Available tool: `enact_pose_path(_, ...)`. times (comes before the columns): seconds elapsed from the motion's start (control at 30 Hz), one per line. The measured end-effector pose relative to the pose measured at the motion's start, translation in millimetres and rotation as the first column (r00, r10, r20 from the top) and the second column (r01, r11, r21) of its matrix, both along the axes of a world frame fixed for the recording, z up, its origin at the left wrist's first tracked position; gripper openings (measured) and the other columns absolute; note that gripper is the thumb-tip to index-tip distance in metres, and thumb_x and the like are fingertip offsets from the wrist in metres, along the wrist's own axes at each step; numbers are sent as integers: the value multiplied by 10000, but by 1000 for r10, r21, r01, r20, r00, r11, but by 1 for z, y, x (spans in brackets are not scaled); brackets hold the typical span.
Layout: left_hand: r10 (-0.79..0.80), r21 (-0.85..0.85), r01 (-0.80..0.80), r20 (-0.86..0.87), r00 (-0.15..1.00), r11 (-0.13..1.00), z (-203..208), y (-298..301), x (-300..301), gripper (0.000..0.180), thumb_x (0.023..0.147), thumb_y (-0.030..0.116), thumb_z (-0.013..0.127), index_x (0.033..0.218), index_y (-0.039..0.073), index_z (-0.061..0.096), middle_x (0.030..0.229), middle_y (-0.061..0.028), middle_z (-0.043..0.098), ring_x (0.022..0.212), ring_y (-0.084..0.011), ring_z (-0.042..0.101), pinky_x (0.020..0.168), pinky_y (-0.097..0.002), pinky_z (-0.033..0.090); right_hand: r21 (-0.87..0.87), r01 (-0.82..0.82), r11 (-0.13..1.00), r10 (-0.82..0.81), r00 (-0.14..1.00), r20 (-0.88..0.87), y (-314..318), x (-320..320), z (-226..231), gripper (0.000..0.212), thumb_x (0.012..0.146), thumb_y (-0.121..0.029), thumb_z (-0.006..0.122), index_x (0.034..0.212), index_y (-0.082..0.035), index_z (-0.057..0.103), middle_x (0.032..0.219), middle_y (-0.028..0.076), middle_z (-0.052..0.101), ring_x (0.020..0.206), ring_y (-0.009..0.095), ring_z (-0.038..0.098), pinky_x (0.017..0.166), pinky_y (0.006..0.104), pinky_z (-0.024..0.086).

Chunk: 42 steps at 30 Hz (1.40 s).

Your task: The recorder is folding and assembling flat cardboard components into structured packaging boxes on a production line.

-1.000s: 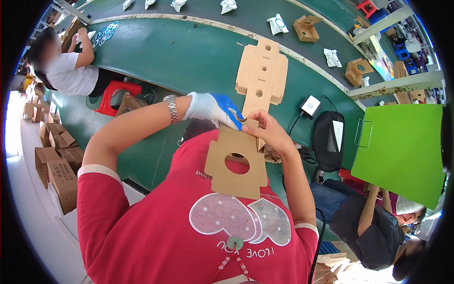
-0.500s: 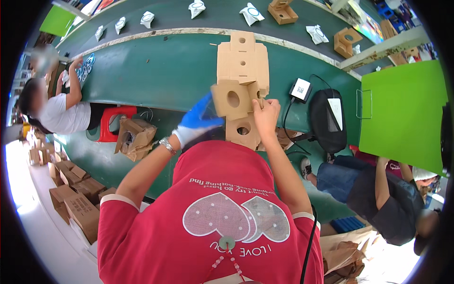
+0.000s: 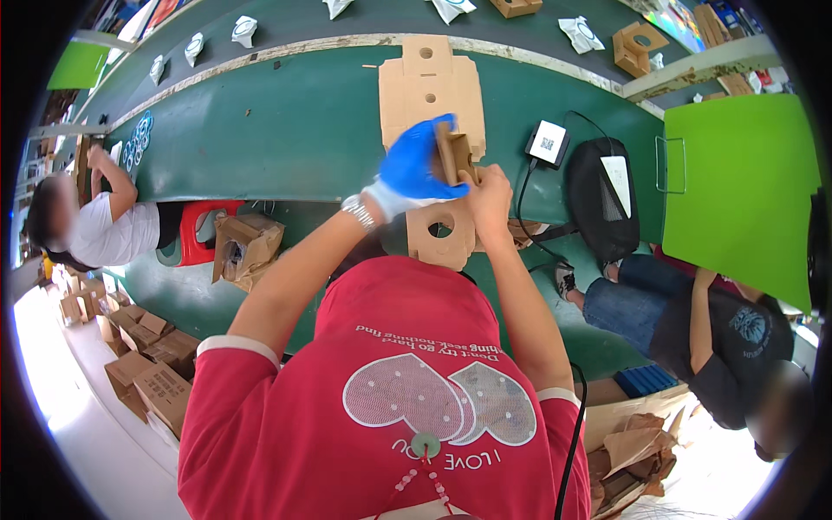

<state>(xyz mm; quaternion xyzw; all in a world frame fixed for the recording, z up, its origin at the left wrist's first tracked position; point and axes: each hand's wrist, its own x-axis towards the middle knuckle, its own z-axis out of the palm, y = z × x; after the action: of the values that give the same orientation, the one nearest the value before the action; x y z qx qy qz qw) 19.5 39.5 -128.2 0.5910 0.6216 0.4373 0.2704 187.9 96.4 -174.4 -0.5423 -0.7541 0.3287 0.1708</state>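
A partly folded brown cardboard box [image 3: 455, 154] is between my hands over the green table, one panel standing up. My left hand [image 3: 419, 165], in a blue and white glove, is closed around that panel from the left. My bare right hand [image 3: 490, 201] pinches the box's right side, its fingertips partly hidden behind the board. Toward my body, a flap with a round hole [image 3: 440, 234] reaches past the table's near edge. Beyond my hands lies flat die-cut cardboard [image 3: 431, 97] with two small holes; where it joins the box is hidden.
Right of my hands are a white-topped black device [image 3: 548, 143] with a cable and a black mesh bag [image 3: 598, 199]. White packets [image 3: 581, 35] and an open box [image 3: 637, 48] lie on the belt at the back. Co-workers sit left and right. A green panel [image 3: 737, 199] stands right.
My left hand has moved right and up, closing over the box. The panel with the large hole has folded upright. My right hand stays on the box's right side.
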Motion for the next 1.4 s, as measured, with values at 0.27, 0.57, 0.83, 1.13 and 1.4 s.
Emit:
enact_pose_path(0.27, 274, 36, -280, 122, 954, 959, -23, -41, 11, 1013, 600, 410, 942, 1379, 5, 436, 1236, -165, 607, 1092, -295, 632, 934, -382, 514, -84, -155, 984, 171, 957, 233, 19, -20, 14, 254, 803, -226, 741, 888, 3, 670, 1000, 189, 629, 914, 392, 656, 802, 487, 538)
enact_pose_path(0.57, 101, -55, -118, -251, 963, 991, -21, -57, -20, 921, 727, 188, 837, 1504, 87, 353, 1371, -164, 534, 1181, -348, 571, 1000, -406, 479, 92, -498, 863, 485, 865, 132, 38, -19, -3, 182, 757, -150, 731, 815, -8, 632, 919, 183, 605, 914, 377, 624, 782, 468, 523)
enact_pose_path(0.83, -345, -86, 334, -250, 905, 939, -74, -12, -75, 415, 773, 72, 722, 1170, 112, 607, 1100, -128, 641, 1027, -357, 638, 858, -402, 534, -186, -427, 885, 413, 904, -110, 31, -22, 18, 271, 864, -263, 692, 953, -7, 697, 953, 148, 644, 947, 352, 623, 855, 419, 507)
enact_pose_path(1.13, -295, -107, 275, -382, 876, 955, -58, 11, -60, 326, 772, 180, 777, 1049, 112, 617, 980, -117, 634, 905, -368, 648, 747, -416, 537, 35, -337, 941, 334, 905, -264, 5, -2, -21, 512, 742, -73, 707, 1224, -48, 538, 1192, 136, 539, 1123, 311, 519, 894, 408, 465)
enact_pose_path(1.4, -54, -325, 12, -121, 991, 946, -38, -10, -52, 526, 741, 169, 848, 1178, 80, 569, 1100, -108, 602, 971, -261, 637, 842, -354, 539, 178, -184, 967, 231, 925, -302, 6, -16, -10, 375, 614, 23, 750, 960, -54, 629, 972, 123, 610, 994, 356, 543, 835, 418, 464)
